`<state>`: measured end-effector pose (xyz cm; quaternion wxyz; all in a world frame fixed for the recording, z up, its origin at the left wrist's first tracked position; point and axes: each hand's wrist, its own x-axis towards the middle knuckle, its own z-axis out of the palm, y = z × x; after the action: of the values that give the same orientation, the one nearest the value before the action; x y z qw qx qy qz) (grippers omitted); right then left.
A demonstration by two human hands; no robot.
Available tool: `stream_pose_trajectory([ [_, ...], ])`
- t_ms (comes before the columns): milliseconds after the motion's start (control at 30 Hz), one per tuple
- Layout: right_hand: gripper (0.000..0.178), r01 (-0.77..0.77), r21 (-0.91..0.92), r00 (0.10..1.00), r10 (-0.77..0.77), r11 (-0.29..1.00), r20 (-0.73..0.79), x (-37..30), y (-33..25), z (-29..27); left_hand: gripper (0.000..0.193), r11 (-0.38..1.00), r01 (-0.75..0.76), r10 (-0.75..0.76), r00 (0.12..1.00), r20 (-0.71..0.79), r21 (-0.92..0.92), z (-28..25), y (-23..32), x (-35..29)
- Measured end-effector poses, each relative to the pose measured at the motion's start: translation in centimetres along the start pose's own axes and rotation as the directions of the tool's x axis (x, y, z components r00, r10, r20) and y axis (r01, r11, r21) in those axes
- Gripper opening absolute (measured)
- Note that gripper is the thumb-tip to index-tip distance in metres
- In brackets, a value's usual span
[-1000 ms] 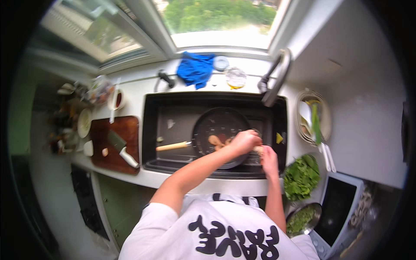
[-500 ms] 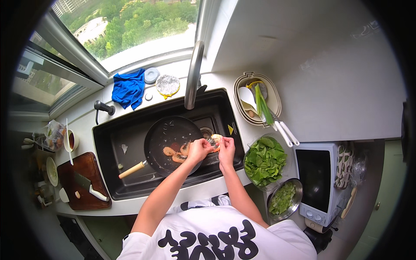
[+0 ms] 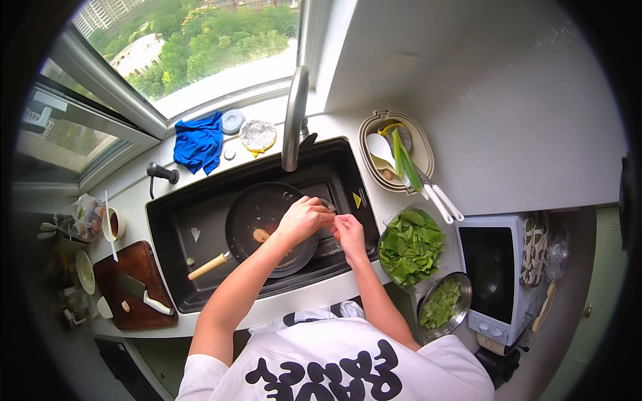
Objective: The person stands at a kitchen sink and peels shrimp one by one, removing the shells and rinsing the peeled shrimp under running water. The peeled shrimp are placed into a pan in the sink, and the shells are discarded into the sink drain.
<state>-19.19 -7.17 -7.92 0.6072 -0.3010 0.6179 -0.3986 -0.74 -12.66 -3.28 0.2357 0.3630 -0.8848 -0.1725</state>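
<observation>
Two hands are meeting over the right part of the black sink (image 3: 200,220), just past the rim of the dark frying pan (image 3: 267,227) that is lying inside it; the left hand (image 3: 304,219) and right hand (image 3: 349,230) are touching at the fingertips, fingers pressed together and pinching something small between them; the item itself is too small to identify. One or two pale-brown scraps are sitting on the pan's base, near its centre; the pan's wooden handle (image 3: 208,266) is pointing toward the sink's front-left corner. Judging by this, the work over the sink is under way, not finished; the pan is holding scraps and no water is running from the tap (image 3: 294,117).

At the worktop's right edge, a bowl of whole green leaves (image 3: 409,246) and a metal bowl of chopped greens (image 3: 443,304) are standing near each other; the greens look prepared. At the left edge, a cleaver (image 3: 144,294) is lying on the wooden cutting board (image 3: 130,264). A blue cloth (image 3: 199,142) is lying behind the sink, by the window.
</observation>
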Motion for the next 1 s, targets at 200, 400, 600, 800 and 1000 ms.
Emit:
stream_pose_trajectory([
  [200, 0.02, -0.016, -0.227, 0.999, 0.024, 0.974, 0.03, 0.6, 1.3, 0.7, 0.008, 0.959, -0.182, 0.119, 0.954, 0.275, 0.218, 1.3, -0.6, -1.5],
  [400, 0.027, -0.052, -0.447, 0.998, 0.058, 0.893, -0.001, 1.2, 2.1, 0.4, 0.009, 0.949, -0.072, 0.024, 0.988, 0.155, 0.308, 3.1, 1.6, -3.4],
  [600, 0.028, 0.008, -0.509, 0.999, 0.017, 0.861, 0.044, 1.3, 2.9, -0.5, 0.012, 0.991, 0.103, -0.105, 0.994, 0.023, 0.084, 4.0, 1.2, -3.1],
  [800, 0.022, 0.084, -0.415, 0.994, -0.05, 0.906, 0.093, 0.5, 1.8, -0.6, 0.017, 0.943, 0.278, -0.283, 0.959, 0.002, -0.183, 2.4, 1.0, -2.9],
  [1000, 0.024, -0.057, -0.223, 0.983, 0.093, 0.973, 0.158, -0.4, 0.2, 0.1, 0.019, 0.945, 0.237, -0.233, 0.971, 0.047, -0.227, 2.1, -0.2, -3.9],
])
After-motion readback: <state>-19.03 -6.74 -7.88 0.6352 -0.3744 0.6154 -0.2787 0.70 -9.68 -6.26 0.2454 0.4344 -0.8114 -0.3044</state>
